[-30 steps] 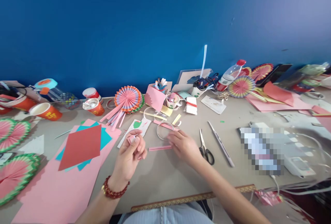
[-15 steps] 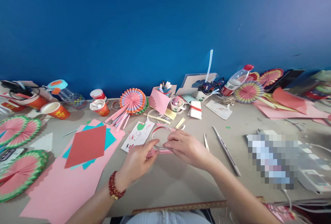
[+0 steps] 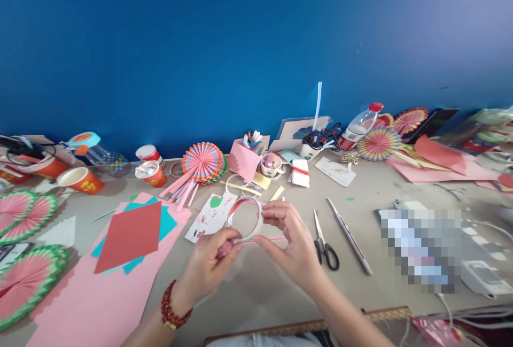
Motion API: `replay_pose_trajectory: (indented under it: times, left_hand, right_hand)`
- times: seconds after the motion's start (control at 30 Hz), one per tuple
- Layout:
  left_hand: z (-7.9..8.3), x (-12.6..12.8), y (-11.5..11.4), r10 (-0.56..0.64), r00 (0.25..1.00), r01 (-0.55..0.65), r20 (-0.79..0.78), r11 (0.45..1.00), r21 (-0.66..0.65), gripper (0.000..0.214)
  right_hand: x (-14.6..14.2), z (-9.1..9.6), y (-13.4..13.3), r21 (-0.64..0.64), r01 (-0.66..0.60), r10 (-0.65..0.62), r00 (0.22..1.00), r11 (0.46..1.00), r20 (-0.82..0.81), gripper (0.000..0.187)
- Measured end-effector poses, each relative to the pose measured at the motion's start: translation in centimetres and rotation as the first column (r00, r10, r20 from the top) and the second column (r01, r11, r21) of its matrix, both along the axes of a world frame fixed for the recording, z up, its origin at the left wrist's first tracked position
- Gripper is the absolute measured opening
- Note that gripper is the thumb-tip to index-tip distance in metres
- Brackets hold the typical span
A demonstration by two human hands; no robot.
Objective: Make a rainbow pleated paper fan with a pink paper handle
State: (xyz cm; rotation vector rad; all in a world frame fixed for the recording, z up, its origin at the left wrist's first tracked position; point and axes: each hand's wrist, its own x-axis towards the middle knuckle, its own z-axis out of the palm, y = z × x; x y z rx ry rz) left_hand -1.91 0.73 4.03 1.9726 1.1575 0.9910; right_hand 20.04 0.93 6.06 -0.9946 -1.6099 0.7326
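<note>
A thin white roll of tape point(image 3: 257, 228) stands tilted between my hands. My right hand point(image 3: 292, 243) is closed on its right side, thumb below and fingers above. My left hand point(image 3: 210, 261), with a red bead bracelet at the wrist, pinches at the roll's lower left edge. Pink paper point(image 3: 225, 248) shows between the left fingers, and a thin pink strip point(image 3: 274, 239) runs behind the roll; whether the two are one piece I cannot tell. Black-handled scissors point(image 3: 329, 255) lie right of my right hand, beside a grey pen-like cutter point(image 3: 349, 236).
On the left lie pink sheets point(image 3: 120, 299) with a red square point(image 3: 130, 234) on top. Folded paper fans point(image 3: 202, 162), paper cups point(image 3: 81, 180) and a bottle point(image 3: 360, 126) line the blue wall. A power strip point(image 3: 487, 267) with cables sits at right.
The tape roll has been raised and tipped more upright. My right hand has turned, its fingers now on the roll's right side, and the scissors are uncovered.
</note>
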Motion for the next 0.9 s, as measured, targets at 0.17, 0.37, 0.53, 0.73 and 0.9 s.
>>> replay_pose_trajectory:
  times: [0.17,0.37,0.53,0.73,0.9]
  left_hand:
    - [-0.5,0.2,-0.1,0.043,0.999,-0.044,0.015,0.997,0.069,0.014]
    - [-0.1,0.5,-0.2,0.076,0.997,-0.075,-0.010,0.994,0.084,0.012]
    - [0.3,0.8,-0.3,0.075,0.997,-0.073,-0.027,0.996,0.052,0.011]
    - [0.2,0.9,-0.6,0.028,0.996,-0.017,-0.079,0.990,0.141,0.019]
    - [0.0,0.3,-1.1,0.034,0.995,-0.049,0.093,0.984,0.169,0.048]
  right_hand:
    - [-0.3,0.5,-0.4,0.122,0.132,-0.145,0.984,0.984,0.106,0.017]
    - [-0.8,0.0,-0.7,0.075,0.080,-0.084,0.995,0.994,0.052,0.008]
    - [-0.7,-0.7,-0.7,-0.033,0.037,-0.038,0.998,0.999,-0.055,0.036]
    - [0.1,0.0,-0.5,0.042,-0.073,0.050,0.914,0.996,0.402,0.029]
    - [0.6,-1.2,0.0,-0.111,-0.183,0.198,0.969,0.977,0.150,0.018]
